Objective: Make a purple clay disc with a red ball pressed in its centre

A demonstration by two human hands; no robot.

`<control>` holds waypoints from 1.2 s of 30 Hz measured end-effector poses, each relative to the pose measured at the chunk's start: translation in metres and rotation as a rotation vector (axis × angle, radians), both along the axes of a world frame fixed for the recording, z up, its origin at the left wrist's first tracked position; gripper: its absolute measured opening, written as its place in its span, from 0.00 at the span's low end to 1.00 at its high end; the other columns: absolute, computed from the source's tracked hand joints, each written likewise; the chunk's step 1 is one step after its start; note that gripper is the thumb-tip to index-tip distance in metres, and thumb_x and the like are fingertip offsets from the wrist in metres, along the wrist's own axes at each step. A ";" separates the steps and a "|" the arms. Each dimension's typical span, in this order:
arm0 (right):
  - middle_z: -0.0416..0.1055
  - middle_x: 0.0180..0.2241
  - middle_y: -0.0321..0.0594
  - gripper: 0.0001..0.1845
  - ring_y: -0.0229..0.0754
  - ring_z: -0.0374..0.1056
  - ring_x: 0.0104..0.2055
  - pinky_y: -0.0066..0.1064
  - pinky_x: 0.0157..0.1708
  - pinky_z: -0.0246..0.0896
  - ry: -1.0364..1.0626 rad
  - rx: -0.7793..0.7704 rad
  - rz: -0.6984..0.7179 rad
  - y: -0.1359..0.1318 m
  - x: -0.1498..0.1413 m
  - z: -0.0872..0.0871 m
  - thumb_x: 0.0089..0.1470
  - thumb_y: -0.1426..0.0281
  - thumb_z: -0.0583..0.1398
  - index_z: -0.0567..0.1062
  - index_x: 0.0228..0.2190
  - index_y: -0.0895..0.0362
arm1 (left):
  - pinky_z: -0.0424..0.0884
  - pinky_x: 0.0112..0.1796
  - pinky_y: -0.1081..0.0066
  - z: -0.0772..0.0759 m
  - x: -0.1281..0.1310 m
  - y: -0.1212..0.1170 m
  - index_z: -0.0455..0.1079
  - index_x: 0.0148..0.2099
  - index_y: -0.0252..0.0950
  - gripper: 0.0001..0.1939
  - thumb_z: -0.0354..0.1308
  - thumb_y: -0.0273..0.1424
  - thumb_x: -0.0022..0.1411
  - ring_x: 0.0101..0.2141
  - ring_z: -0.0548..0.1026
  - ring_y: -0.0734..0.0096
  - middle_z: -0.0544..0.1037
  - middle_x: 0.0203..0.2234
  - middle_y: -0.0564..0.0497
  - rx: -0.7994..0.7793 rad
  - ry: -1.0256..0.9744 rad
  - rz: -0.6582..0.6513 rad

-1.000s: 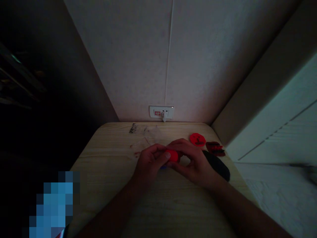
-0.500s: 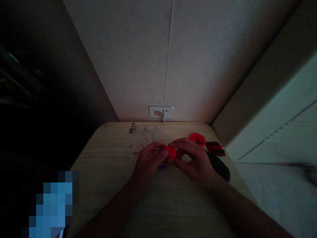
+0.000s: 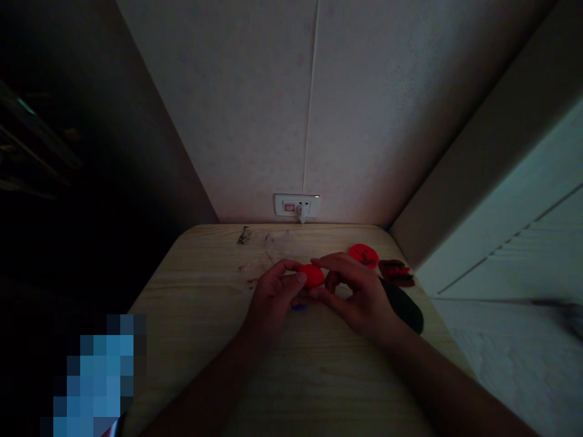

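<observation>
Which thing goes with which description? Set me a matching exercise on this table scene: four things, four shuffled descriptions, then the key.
Things:
1. Lump
2. Disc
3. Socket
4. Oval slab

Descriptions:
A. Dark, partly hidden by the right hand
B. White, on the wall, with a plug in it
C. Red, held in the left hand
D. Red, flat on the table

Right pairs: 1-C, 2-D, 3-B, 4-A
</observation>
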State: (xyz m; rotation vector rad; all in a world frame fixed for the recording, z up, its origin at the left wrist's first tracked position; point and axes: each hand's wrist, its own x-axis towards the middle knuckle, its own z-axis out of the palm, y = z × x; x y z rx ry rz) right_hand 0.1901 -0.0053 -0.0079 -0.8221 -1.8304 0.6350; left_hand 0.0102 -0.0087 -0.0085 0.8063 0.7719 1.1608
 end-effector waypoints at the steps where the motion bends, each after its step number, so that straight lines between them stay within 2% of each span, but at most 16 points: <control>1: 0.74 0.39 0.37 0.25 0.33 0.68 0.29 0.30 0.33 0.70 0.001 -0.002 0.002 0.000 0.000 0.000 0.57 0.73 0.70 0.77 0.55 0.49 | 0.81 0.36 0.66 0.000 0.000 0.000 0.71 0.40 0.36 0.17 0.72 0.38 0.55 0.29 0.83 0.67 0.84 0.29 0.50 -0.003 -0.006 -0.004; 5: 0.74 0.42 0.39 0.22 0.34 0.69 0.30 0.29 0.33 0.70 -0.022 -0.033 0.022 0.000 0.002 0.000 0.57 0.72 0.70 0.78 0.53 0.47 | 0.82 0.35 0.65 0.001 0.000 -0.001 0.70 0.41 0.35 0.17 0.71 0.39 0.56 0.30 0.83 0.66 0.84 0.30 0.50 -0.012 -0.011 -0.034; 10: 0.74 0.35 0.36 0.22 0.35 0.69 0.29 0.29 0.32 0.69 0.004 -0.060 -0.008 0.000 0.002 0.002 0.57 0.72 0.70 0.77 0.53 0.50 | 0.81 0.32 0.66 0.001 0.000 -0.001 0.69 0.41 0.36 0.17 0.70 0.39 0.58 0.26 0.83 0.65 0.84 0.28 0.51 -0.003 0.003 -0.058; 14: 0.75 0.39 0.38 0.19 0.34 0.69 0.30 0.28 0.32 0.69 0.007 -0.068 0.008 0.000 0.000 0.001 0.59 0.71 0.69 0.79 0.52 0.49 | 0.81 0.31 0.65 0.000 0.000 -0.002 0.68 0.42 0.37 0.17 0.70 0.39 0.58 0.26 0.83 0.63 0.83 0.26 0.51 -0.001 -0.009 -0.067; 18: 0.74 0.33 0.35 0.22 0.35 0.70 0.29 0.28 0.32 0.70 0.020 -0.077 -0.011 -0.001 0.000 0.002 0.57 0.70 0.70 0.78 0.53 0.51 | 0.81 0.32 0.64 -0.001 0.001 -0.003 0.68 0.43 0.37 0.18 0.69 0.40 0.58 0.29 0.84 0.62 0.83 0.29 0.50 -0.012 -0.016 -0.061; 24: 0.75 0.31 0.36 0.19 0.36 0.69 0.29 0.26 0.27 0.67 -0.045 -0.174 0.016 -0.002 0.003 0.004 0.57 0.67 0.70 0.80 0.50 0.52 | 0.79 0.31 0.69 0.000 0.001 -0.002 0.68 0.39 0.36 0.16 0.70 0.40 0.58 0.26 0.80 0.69 0.80 0.27 0.53 -0.011 -0.007 -0.065; 27: 0.75 0.30 0.35 0.22 0.36 0.69 0.28 0.27 0.27 0.67 0.013 -0.218 0.019 -0.002 0.003 0.002 0.57 0.67 0.70 0.78 0.53 0.53 | 0.79 0.30 0.70 0.001 0.000 0.000 0.70 0.36 0.35 0.15 0.72 0.37 0.56 0.27 0.79 0.72 0.79 0.28 0.54 0.013 0.012 -0.004; 29: 0.75 0.28 0.35 0.20 0.35 0.68 0.26 0.27 0.26 0.67 0.063 -0.228 0.017 -0.001 0.002 0.000 0.57 0.67 0.70 0.79 0.51 0.53 | 0.78 0.29 0.70 0.002 0.000 0.001 0.72 0.38 0.35 0.14 0.72 0.36 0.56 0.26 0.78 0.72 0.79 0.29 0.53 0.025 0.010 0.013; 32: 0.78 0.31 0.37 0.17 0.35 0.68 0.27 0.28 0.29 0.68 0.072 -0.209 0.036 0.000 0.002 -0.001 0.58 0.69 0.69 0.81 0.50 0.52 | 0.77 0.29 0.70 0.002 0.000 0.001 0.74 0.40 0.34 0.13 0.71 0.36 0.57 0.27 0.78 0.71 0.80 0.29 0.52 0.062 0.031 0.015; 36: 0.77 0.37 0.39 0.19 0.36 0.68 0.30 0.30 0.33 0.68 0.036 -0.129 0.066 0.001 0.003 0.002 0.60 0.72 0.66 0.80 0.53 0.50 | 0.76 0.28 0.70 0.005 0.000 0.000 0.74 0.37 0.34 0.13 0.70 0.38 0.57 0.24 0.77 0.71 0.80 0.27 0.51 0.123 0.144 0.045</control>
